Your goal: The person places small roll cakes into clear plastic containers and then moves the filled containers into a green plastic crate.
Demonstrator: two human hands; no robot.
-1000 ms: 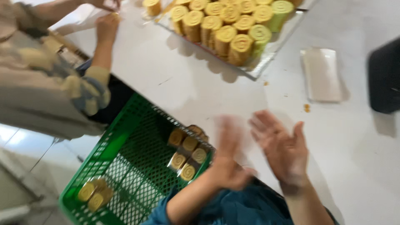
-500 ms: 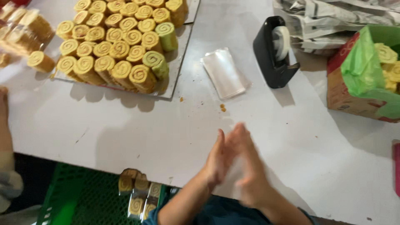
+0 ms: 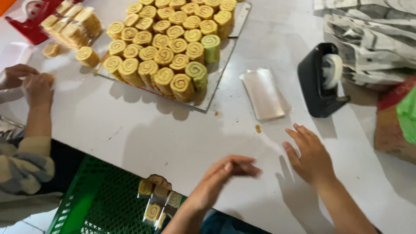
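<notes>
My left hand (image 3: 221, 175) hovers low over the white table (image 3: 143, 134) near its front edge, fingers together and pointing right, holding nothing. My right hand (image 3: 308, 152) is spread open just above the table, fingers pointing toward a stack of clear wrappers (image 3: 262, 93). Farther back stands a metal tray (image 3: 215, 89) stacked with yellow swirl roll-cake slices (image 3: 167, 45). Below the table edge, a green crate (image 3: 93, 203) holds several wrapped slices (image 3: 157, 199).
A black tape dispenser (image 3: 321, 80) stands right of the wrappers. Another person's hands (image 3: 27, 82) work at the left edge beside wrapped rolls (image 3: 71, 28). Newspaper (image 3: 372, 39) and a cardboard box with green lining (image 3: 401, 123) sit at the right.
My hands, pressed together half a second ago, have parted; the right hand moved right toward the wrappers. The view has shifted, so the tray and dispenser sit nearer the middle.
</notes>
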